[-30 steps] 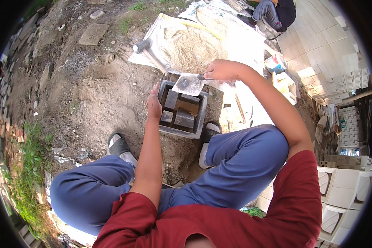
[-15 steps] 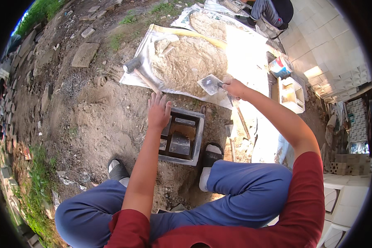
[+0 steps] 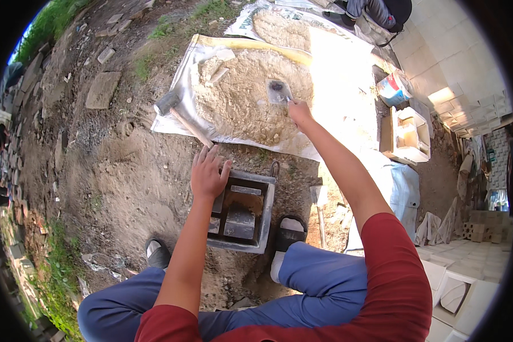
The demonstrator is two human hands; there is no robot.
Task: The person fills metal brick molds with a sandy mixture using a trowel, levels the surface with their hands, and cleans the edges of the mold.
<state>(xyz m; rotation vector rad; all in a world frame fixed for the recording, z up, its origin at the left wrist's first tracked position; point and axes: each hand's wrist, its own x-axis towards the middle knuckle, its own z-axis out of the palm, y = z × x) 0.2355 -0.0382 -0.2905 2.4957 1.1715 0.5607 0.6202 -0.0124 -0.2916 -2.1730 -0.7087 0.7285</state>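
Observation:
My left hand (image 3: 208, 176) lies with its fingers stretched out at the far left corner of a dark metal block mould (image 3: 270, 214). The mould stands on the ground between my feet, with raised inner blocks and some sandy mix inside. My right hand (image 3: 300, 114) is closed around the handle of a flat metal trowel (image 3: 277, 91). The trowel's blade is over a heap of pale sandy mix (image 3: 239, 85), and a dark patch marks its face. Just beyond my left fingers, a mallet (image 3: 168, 104) rests with its handle pointing toward them.
The heap lies on a white sack sheet (image 3: 176, 85). Right of the mould is a tool with a wooden handle (image 3: 321, 219). Further right stand a bucket (image 3: 394, 89) and a pale patterned block (image 3: 413, 134). At the far right sits another person (image 3: 376, 14).
My right hand has carried the trowel forward and left, farther over the heap. The view has shifted a little; my left hand stays at the mould's corner.

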